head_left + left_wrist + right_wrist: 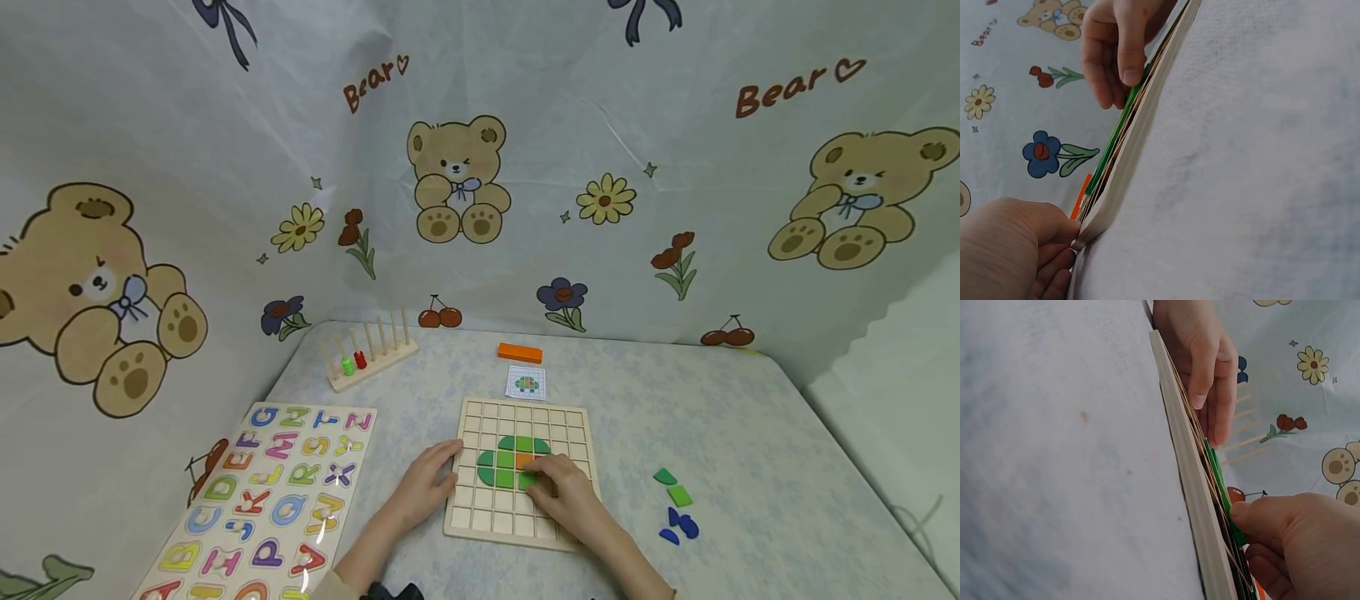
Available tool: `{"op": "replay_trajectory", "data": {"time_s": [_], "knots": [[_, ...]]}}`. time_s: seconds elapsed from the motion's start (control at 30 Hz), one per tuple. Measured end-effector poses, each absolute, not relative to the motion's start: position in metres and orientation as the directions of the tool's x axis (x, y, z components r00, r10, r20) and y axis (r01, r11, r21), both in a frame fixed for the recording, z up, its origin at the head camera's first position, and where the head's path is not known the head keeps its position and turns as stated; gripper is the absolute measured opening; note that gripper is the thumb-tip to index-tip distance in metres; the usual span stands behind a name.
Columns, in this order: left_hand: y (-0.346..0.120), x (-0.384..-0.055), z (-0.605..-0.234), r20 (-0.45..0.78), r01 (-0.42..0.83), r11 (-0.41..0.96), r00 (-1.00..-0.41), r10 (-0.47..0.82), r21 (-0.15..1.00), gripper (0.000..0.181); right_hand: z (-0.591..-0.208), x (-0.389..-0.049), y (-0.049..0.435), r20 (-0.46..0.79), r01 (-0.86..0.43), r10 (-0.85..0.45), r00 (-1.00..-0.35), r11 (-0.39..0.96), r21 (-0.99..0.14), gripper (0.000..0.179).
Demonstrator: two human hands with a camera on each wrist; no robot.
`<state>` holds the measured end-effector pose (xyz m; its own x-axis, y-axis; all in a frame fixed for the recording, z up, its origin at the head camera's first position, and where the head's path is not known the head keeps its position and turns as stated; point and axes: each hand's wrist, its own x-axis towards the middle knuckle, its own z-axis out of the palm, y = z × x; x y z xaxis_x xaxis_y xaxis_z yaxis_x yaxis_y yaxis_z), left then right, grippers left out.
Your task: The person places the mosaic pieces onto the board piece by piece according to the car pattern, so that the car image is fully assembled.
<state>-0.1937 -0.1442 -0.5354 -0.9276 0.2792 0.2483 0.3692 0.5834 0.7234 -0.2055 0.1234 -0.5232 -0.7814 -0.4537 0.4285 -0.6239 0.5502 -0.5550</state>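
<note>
A square wooden grid board (491, 523) lies on the table, with green and orange pieces forming a rounded shape in its cells. At its left edge my left hand (425, 487) rests, thumb and fingertips touching the rim. My right hand (570, 497) is over the board's right half and pinches a green tile (527, 481) at the shape's lower right. In the right wrist view the thumb (1244, 511) lies on this green tile; its exact outline is partly hidden. Just above it sits an orange square tile (523, 461), partly covered by the fingers.
Behind the board lie a pattern card (527, 382) and an orange block (520, 353). Loose green (680, 496) and blue pieces (688, 526) lie to the right. A letter puzzle board (258, 500) occupies the left. A pegged wooden rack (375, 367) stands at the back left.
</note>
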Motion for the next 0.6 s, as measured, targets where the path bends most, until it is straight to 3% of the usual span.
{"op": "replay_trajectory", "data": {"time_s": [0.3, 0.6], "knots": [[-0.144, -0.192, -0.534, 0.255, 0.373, 0.582, -0.927, 0.276, 0.723, 0.047, -0.524, -0.204, 0.118, 0.416, -0.625, -0.468, -0.779, 0.542, -0.561, 0.029], [-0.144, -0.193, -0.535, 0.253, 0.375, 0.589, -0.926, 0.281, 0.716, 0.048, -0.507, -0.201, 0.122, 0.38, -0.533, -0.394, -0.837, 0.435, -0.726, 0.024]]}}
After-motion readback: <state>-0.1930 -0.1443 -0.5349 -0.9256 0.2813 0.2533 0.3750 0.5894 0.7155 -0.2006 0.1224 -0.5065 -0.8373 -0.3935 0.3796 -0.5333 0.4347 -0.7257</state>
